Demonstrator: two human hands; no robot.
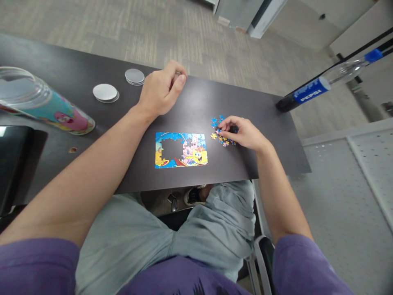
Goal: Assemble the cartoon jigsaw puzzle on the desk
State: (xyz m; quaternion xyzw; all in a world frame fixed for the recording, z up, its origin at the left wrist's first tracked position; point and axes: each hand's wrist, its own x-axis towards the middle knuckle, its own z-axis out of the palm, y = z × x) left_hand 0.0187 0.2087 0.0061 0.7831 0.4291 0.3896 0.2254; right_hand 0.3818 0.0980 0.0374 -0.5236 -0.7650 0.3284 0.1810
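A partly assembled jigsaw puzzle [196, 160] with colourful cartoon figures lies flat on the dark table, a gap in its left half showing the tabletop. Right of it is a small pile of loose puzzle pieces [225, 142]. My right hand [241, 132] reaches over this pile, thumb and forefinger pinched on a puzzle piece [217, 131] that is partly hidden by the fingertips. Beyond the puzzle, my left hand [161, 88] rests near the table's far edge. Its fingers are curled into a loose fist, and I see nothing in it.
White round discs [105, 92] and grey round discs [134, 76] lie in stacks left of my left hand. A clear-topped cartoon canister [61, 110] stands farther left, near a black object [14, 164]. A Pepsi bottle [311, 91] stands at the table's right end.
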